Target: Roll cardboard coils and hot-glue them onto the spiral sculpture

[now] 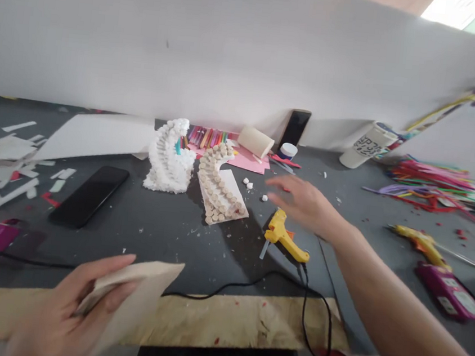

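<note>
My left hand point(66, 307) is closed on a beige piece of cardboard point(141, 289) near the table's front edge. My right hand point(303, 203) is stretched out over the dark table, fingers apart and blurred, holding nothing. It hovers just above a yellow glue gun point(284, 237), whose black cord point(226, 287) trails toward me. To its left lies a card with a curved row of wooden corks point(219, 193). Beside that stands a white foam spiral model point(169, 157). Small white foam bits point(249, 184) lie ahead of the fingers.
A black phone point(89, 195) lies at the left, with white paper scraps point(0, 173) beyond. Another phone point(295, 128) leans on the back wall near a white cup point(366, 145). Coloured pipe cleaners point(432, 184), a second glue gun point(419, 243) and magenta packs point(452, 291) are on the right.
</note>
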### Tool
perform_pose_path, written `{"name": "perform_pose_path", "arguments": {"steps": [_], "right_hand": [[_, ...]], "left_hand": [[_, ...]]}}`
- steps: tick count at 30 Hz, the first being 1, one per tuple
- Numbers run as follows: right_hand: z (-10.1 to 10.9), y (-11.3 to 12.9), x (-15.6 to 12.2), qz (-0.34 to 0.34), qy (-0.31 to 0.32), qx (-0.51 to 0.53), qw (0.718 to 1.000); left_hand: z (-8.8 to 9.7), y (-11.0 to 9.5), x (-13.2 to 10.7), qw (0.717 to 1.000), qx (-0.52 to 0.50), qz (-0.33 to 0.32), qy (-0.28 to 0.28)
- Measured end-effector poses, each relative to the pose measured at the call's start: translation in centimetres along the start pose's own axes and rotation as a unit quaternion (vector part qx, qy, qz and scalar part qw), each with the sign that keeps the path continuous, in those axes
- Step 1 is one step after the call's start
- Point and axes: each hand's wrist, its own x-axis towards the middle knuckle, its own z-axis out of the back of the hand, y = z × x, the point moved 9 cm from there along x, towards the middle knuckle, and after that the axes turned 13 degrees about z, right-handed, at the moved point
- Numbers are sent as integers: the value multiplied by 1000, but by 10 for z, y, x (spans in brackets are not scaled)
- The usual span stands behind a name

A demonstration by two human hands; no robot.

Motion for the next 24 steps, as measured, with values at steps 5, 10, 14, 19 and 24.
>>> {"name": "perform_pose_path", "arguments": {"steps": [5,10,14,19,24], "right_hand": [[-23,4,-130,-135,16,-37,990],[-50,0,-151,-138,-23,-66,988],[-40,2,-166,-120,-76,-86,986],[-27,-14,-213,-143,-70,-114,981],[-2,9,-205,-164,-114,-3,980]], "left_hand": [[-34,-62,-9,989,-87,-24,113],[-49,-102,-27,980,-55,-132,139],[-49,-95,-35,973,4,-175,154],[-51,-78,-42,962,35,-194,191],[-68,-108,-65,928,-10,-261,265]]}}
